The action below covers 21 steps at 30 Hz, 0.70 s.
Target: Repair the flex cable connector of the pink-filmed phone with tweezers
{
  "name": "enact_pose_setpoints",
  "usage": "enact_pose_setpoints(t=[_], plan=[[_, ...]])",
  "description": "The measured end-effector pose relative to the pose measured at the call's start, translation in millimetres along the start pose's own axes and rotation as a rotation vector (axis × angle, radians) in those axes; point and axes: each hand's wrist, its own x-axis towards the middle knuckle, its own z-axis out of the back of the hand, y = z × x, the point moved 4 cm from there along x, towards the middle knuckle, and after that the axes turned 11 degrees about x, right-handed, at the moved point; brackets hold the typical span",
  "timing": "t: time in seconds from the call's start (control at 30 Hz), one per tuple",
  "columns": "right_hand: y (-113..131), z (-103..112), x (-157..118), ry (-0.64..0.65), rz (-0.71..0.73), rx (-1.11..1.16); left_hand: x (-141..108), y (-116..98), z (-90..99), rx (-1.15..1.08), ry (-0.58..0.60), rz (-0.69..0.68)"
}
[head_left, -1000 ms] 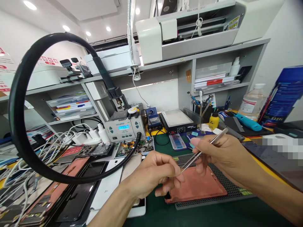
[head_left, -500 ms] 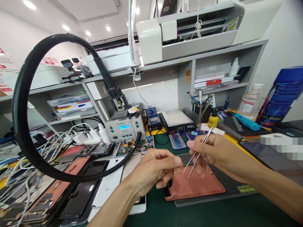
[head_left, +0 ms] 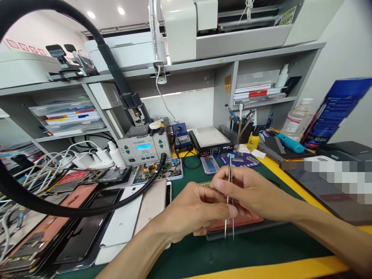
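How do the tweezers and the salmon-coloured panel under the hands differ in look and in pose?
Look: the tweezers are slim and metallic, with two narrow tips standing apart; the salmon-coloured panel is broad and flat.
Pose: the tweezers are held in the right hand, tips pointing down in the picture; the salmon-coloured panel lies on the grey perforated mat.
Shared: both are close to the left hand.

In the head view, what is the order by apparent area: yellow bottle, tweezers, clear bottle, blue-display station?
1. Blue-display station
2. Clear bottle
3. Yellow bottle, tweezers: too alike in area to rank
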Motion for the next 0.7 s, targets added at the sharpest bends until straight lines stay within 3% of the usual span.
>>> enact_pose_setpoints(t=[0.13,0.27,0.4,0.7], plan=[[-6.0,9.2,3.3,-0.033,0.054,0.092,-0.7,-2.1,10.9,-0.020,-0.274,-0.122],[-14.1,11.9,6.3,-0.039,-0.057,0.207,-4.0,-5.9,24.2,0.004,-0.538,-0.231],[-13.2,0.7,5.9,0.042,-0.154,0.312,-4.5,-8.4,26.4,0.031,-0.597,-0.267],[-14.5,-5.1,6.4,0.065,-0.169,0.404,-8.9,-9.0,24.4,0.126,-0.662,-0.280]])
